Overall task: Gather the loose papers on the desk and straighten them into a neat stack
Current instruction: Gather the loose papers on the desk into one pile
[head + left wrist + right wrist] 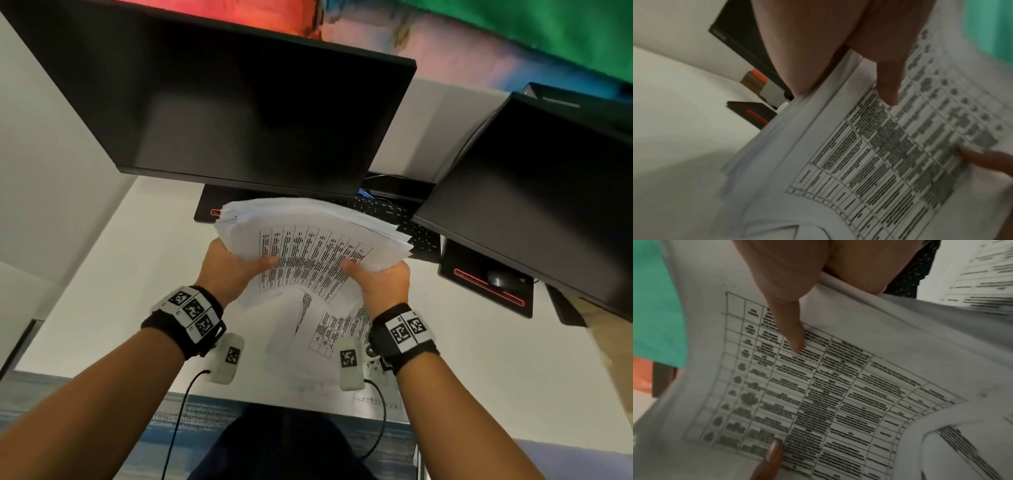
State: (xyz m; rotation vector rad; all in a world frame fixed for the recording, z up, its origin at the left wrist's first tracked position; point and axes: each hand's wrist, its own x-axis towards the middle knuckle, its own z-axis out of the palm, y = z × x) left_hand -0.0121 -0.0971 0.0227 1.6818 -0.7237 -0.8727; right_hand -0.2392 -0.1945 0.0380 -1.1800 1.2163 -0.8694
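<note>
A thick, uneven stack of printed papers is held up above the white desk, its top sheet showing a table of black text. My left hand grips the stack's left edge, thumb pressed on the top sheet. My right hand grips the right edge, thumb on the same sheet. The sheets fan out and bow at the far side. More loose printed sheets lie flat on the desk under the stack, between my wrists.
A large dark monitor hangs just behind the stack, a second monitor to the right. A black keyboard sits under them. A mouse rests on a black pad with red trim at right.
</note>
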